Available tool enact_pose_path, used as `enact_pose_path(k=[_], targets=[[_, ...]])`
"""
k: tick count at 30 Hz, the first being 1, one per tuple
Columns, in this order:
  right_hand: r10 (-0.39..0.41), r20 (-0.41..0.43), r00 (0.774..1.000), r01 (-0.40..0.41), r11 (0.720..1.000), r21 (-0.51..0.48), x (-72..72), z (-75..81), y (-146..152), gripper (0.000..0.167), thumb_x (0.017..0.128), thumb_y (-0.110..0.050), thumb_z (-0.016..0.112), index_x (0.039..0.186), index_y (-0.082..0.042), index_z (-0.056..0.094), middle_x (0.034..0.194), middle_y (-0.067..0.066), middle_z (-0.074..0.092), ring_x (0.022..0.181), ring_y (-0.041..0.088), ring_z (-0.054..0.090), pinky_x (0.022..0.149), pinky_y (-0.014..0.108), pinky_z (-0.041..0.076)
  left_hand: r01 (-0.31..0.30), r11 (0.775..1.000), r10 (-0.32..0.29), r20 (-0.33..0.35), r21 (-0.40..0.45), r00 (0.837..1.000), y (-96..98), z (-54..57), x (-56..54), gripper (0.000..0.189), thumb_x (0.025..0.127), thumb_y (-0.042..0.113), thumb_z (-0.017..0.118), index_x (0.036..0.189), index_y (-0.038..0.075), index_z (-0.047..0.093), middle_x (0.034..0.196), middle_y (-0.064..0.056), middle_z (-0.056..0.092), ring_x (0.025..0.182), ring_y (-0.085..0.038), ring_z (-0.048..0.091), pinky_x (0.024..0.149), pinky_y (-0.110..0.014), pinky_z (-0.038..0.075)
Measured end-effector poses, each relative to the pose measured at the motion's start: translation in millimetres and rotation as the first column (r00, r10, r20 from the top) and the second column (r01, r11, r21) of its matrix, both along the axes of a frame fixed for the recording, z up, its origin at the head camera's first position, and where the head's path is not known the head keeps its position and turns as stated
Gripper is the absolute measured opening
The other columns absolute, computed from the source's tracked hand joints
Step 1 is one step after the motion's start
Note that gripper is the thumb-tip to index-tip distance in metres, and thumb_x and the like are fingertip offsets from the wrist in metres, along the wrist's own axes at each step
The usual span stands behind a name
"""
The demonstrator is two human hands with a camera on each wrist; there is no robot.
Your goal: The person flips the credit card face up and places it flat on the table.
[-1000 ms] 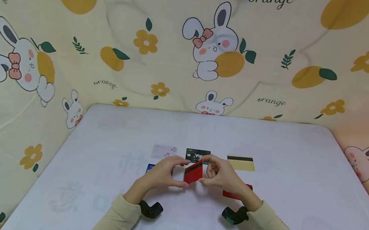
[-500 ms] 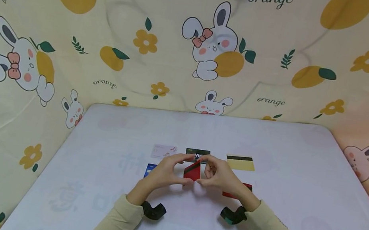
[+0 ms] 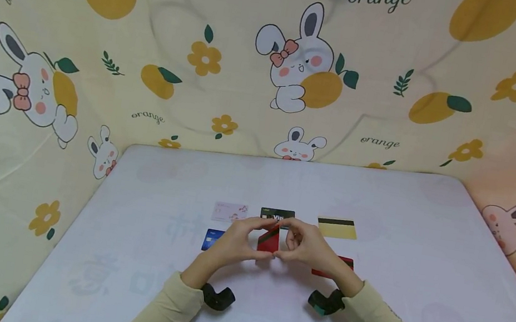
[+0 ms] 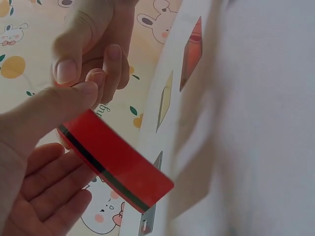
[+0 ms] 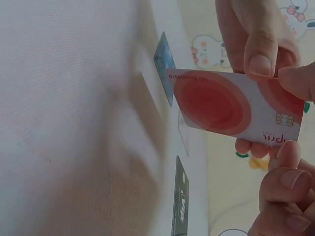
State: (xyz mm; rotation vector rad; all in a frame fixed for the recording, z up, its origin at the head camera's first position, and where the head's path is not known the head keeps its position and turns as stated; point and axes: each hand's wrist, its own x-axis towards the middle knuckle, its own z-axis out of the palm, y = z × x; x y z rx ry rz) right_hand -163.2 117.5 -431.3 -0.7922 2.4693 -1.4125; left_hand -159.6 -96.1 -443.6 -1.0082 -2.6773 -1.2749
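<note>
**Red card [image 3: 268, 241] pinched in both hands, off the table [image 3: 273, 321]**

Biggest first. Cream backdrop [image 3: 239, 56]: rabbits, oranges, flowers, "orange" lettering, behind and beside the table. Table cover is white with faint marks showing.

Beige sleeves [image 3: 169, 307] come in from the near side, one per arm.

Left hand [image 3: 236, 242]: grasping the red card, thumb and finger on opposite edges, remaining fingers extended. Right hand [image 3: 310, 247]: also grasping it, thumb and index at its other end, the rest curled in. Hands nearly meet at the fingertips.

Black wrist units [image 3: 219, 298], one at each wrist.

Red card location: mid-table, raised, tilted, between the hands, just in front of the black Vip card [image 3: 277, 213]. Dark-striped red face shows in head and left wrist views; right wrist view gets the white face, red rings.

Flat on table, back row left to right: pale pink card [image 3: 229, 213], Vip card, gold striped card [image 3: 337, 228]. Nearer: blue card [image 3: 211, 239] by the left hand, partly covered; second red card [image 3: 347, 263] under the right wrist, partly hidden.

Smallest: gold chip [image 5: 284, 119] on the held card's white face.
</note>
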Motion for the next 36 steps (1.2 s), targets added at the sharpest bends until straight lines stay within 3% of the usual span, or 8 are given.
enact_pose_path(k=[10, 17, 28, 36], targets=[[0.014, 0.065, 0.998, -0.008, 0.996, -0.09, -3.7, -5.0, 4, 0.052, 0.074, -0.008, 0.081, 0.119, 0.002, 0.057, 0.071, 0.01, 0.06, 0.057, 0.001, 0.051, 0.056, 0.018, 0.045, -0.009, 0.999, 0.011, -0.049, 0.046, 0.999, -1.3, -0.4, -2.0, 0.064, 0.072, 0.016, 0.085, 0.13, 0.004, 0.06, 0.125, -0.011, 0.067, 0.117, -0.024, 0.064, 0.097, -0.037, 0.052], [0.038, 0.116, 0.993, -0.024, 0.992, -0.122, -5.2, -8.3, 7, 0.056, 0.075, -0.011, 0.081, 0.122, 0.004, 0.056, 0.083, 0.019, 0.065, 0.069, 0.003, 0.057, 0.063, 0.02, 0.049, -0.003, 0.994, 0.009, -0.055, 0.113, 0.998, -2.9, 2.0, -4.0, 0.063, 0.07, 0.014, 0.086, 0.127, 0.004, 0.061, 0.123, -0.012, 0.067, 0.116, -0.025, 0.064, 0.097, -0.036, 0.053], [0.074, 0.219, 0.973, -0.033, 0.982, -0.184, -4.2, -16.5, 7, 0.061, 0.077, -0.012, 0.079, 0.127, 0.008, 0.051, 0.096, 0.025, 0.063, 0.076, 0.006, 0.059, 0.065, 0.02, 0.051, -0.031, 0.979, 0.015, 0.078, 0.203, 0.997, -2.8, 8.7, -0.6, 0.061, 0.075, 0.012, 0.082, 0.13, 0.002, 0.057, 0.125, -0.019, 0.064, 0.114, -0.029, 0.064, 0.101, -0.041, 0.049], [0.104, 0.269, 0.958, -0.038, 0.97, -0.241, -5.2, -30.2, 4, 0.058, 0.079, -0.01, 0.077, 0.128, 0.007, 0.05, 0.101, 0.031, 0.062, 0.073, 0.005, 0.062, 0.062, 0.027, 0.055, -0.047, 0.965, 0.012, 0.138, 0.256, 0.99, -3.7, 9.1, -1.6, 0.062, 0.075, 0.01, 0.081, 0.131, 0.005, 0.056, 0.126, -0.02, 0.062, 0.118, -0.031, 0.062, 0.105, -0.037, 0.047]])
